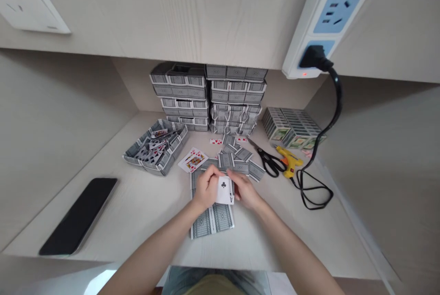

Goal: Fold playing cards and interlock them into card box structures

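Between my two hands is a playing card [224, 192], an ace of clubs, face toward me. My left hand [206, 187] pinches its left side, and my right hand [244, 189] grips its upper right edge. Beneath them lies a flat panel [211, 222] made of grey-backed cards joined together; the hands cover part of it. Just beyond the hands, loose cards [240, 167] lie mostly back up in a scattered heap. A few face-up cards [193, 160], with a queen on top, rest to the left of that heap.
An open card-made tray [165, 166] holds loose cards. Stacked card-made boxes [237, 93] stand at the back. Scissors [271, 164], a yellow glue gun [290, 161] with a black cord, and card packs [292, 127] are on the right. A black phone [80, 217] lies left. A power strip [330, 24] hangs above.
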Motion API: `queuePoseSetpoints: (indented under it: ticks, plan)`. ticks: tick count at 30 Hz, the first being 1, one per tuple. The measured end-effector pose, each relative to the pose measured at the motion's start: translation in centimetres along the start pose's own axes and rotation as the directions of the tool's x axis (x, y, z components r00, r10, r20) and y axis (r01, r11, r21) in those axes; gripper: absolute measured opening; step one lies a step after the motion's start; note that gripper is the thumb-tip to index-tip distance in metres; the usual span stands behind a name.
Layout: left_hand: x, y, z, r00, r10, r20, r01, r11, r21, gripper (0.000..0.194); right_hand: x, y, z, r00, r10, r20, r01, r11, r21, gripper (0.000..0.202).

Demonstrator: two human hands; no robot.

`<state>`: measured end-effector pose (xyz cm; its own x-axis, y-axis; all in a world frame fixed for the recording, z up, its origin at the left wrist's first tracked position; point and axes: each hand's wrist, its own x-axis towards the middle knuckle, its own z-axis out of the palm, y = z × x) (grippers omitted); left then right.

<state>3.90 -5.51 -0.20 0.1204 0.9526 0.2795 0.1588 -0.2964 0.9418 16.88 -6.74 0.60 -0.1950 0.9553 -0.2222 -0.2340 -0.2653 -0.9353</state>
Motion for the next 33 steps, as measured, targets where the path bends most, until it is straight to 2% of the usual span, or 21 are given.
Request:
queuePoseSetpoints:
  ticks: [6, 8, 11, 14, 16, 20, 33]
  plan:
    - [0.1, 0.0, -0.1, 1.0, 0.013, 0.024, -0.014, 1.0, 0.019, 0.015, -0.2, -0.9, -0.3, 0.993, -0.1, 0.063, 0.109, 0.982, -0.153, 0.041]
    - [0.2, 0.0, -0.2, 0.999, 0.031, 0.014, -0.031, 1.0, 0.006, 0.016, -0.1, -0.8, -0.5, 0.99, -0.132, 0.042, 0.137, 0.973, -0.187, 0.04]
    - [0.5, 0.0, -0.1, 1.0, -0.013, 0.003, 0.013, 1.0, -0.024, 0.016, 0.3, -0.4, -1.1, 0.973, -0.229, -0.021, 0.216, 0.943, -0.252, 0.037]
    - [0.8, 0.1, 0.0, 0.998, -0.057, 0.026, 0.054, 0.995, 0.089, 0.021, 0.7, -0.1, -1.6, 0.944, -0.327, -0.041, 0.292, 0.888, -0.355, 0.034]
    - [0.8, 0.1, 0.1, 0.998, -0.041, 0.055, 0.028, 0.976, 0.215, 0.027, 0.6, -0.1, -1.6, 0.933, -0.36, -0.022, 0.319, 0.852, -0.414, 0.032]
    - [0.8, 0.1, 0.4, 0.997, 0.018, 0.08, -0.046, 0.931, 0.361, 0.029, 0.3, -0.4, -1.4, 0.927, -0.375, -0.001, 0.332, 0.82, -0.467, 0.03]
    - [0.7, -0.4, 0.4, 0.982, 0.141, 0.124, -0.183, 0.863, 0.47, 0.023, 0.3, -0.8, -1.6, 0.927, -0.37, 0.066, 0.348, 0.777, -0.525, 0.036]
